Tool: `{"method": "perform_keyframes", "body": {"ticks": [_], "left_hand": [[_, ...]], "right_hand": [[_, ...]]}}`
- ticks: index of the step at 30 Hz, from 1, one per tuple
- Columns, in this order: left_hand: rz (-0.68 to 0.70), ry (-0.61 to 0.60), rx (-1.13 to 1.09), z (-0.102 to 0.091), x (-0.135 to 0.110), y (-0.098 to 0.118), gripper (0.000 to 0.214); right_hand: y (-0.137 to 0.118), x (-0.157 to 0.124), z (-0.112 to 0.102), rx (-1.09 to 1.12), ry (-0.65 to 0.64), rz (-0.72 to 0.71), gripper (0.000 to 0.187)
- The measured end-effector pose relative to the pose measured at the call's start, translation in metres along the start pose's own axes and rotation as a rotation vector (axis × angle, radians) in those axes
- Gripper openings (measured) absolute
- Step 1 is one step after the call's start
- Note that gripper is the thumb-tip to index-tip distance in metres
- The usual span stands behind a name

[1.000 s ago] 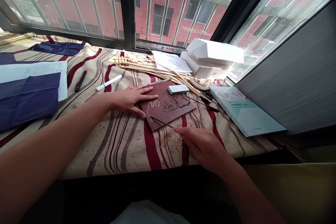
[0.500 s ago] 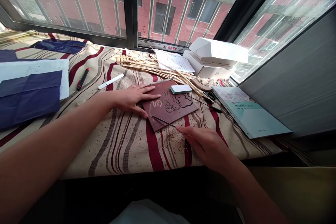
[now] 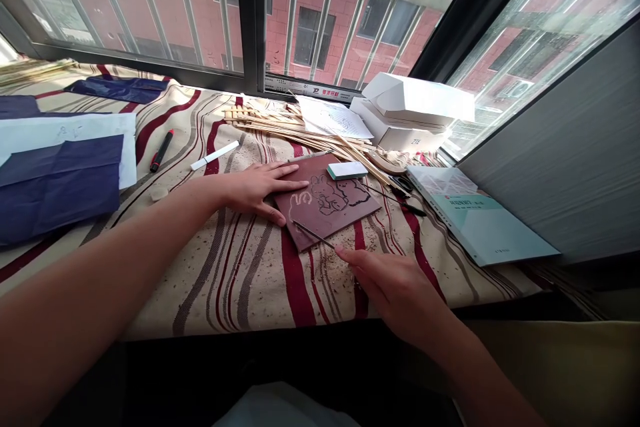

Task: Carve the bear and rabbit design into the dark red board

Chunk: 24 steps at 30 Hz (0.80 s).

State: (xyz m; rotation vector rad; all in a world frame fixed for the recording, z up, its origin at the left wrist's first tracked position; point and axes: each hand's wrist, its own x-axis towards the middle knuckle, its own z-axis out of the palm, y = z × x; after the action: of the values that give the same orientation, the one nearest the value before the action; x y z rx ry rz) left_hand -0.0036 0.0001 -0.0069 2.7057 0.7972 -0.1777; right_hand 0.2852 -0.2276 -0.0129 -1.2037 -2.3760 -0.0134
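Observation:
A dark red carving block [image 3: 305,230] lies on the striped cloth, with a pale outlined animal design [image 3: 333,195] cut or drawn on it. My left hand [image 3: 253,190] rests flat against the block's left edge, fingers apart. My right hand [image 3: 387,290] sits just below the block and pinches a thin dark carving tool [image 3: 313,234], whose far end lies on the block's surface. Small wood-coloured shavings [image 3: 340,273] are scattered on the cloth near that hand. A green-and-white eraser [image 3: 347,170] sits at the block's top edge.
Bamboo strips [image 3: 285,127] and a drawing on paper [image 3: 333,119] lie behind the block, beside a white ZTE box [image 3: 410,127]. A teal book [image 3: 480,220] lies right. Left are navy paper [image 3: 60,187], a marker [image 3: 161,150] and a white pen [image 3: 215,155]. Barred windows run behind.
The view has drifted slightly, so the whole scene sits a little further right. Both hands stay in nearly the same places relative to the block.

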Motion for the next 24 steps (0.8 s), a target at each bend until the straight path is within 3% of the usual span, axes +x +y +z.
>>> {"method": "perform_keyframes", "body": {"ticks": [20, 24], "left_hand": [[-0.011, -0.006, 0.018, -0.001, -0.001, 0.005, 0.107], [-0.018, -0.012, 0.017, -0.001, -0.001, 0.006, 0.107]], "right_hand": [[-0.046, 0.001, 0.011, -0.313, 0.118, 0.015, 0.047], [-0.048, 0.0, 0.01, -0.291, 0.096, 0.032, 0.043]]}}
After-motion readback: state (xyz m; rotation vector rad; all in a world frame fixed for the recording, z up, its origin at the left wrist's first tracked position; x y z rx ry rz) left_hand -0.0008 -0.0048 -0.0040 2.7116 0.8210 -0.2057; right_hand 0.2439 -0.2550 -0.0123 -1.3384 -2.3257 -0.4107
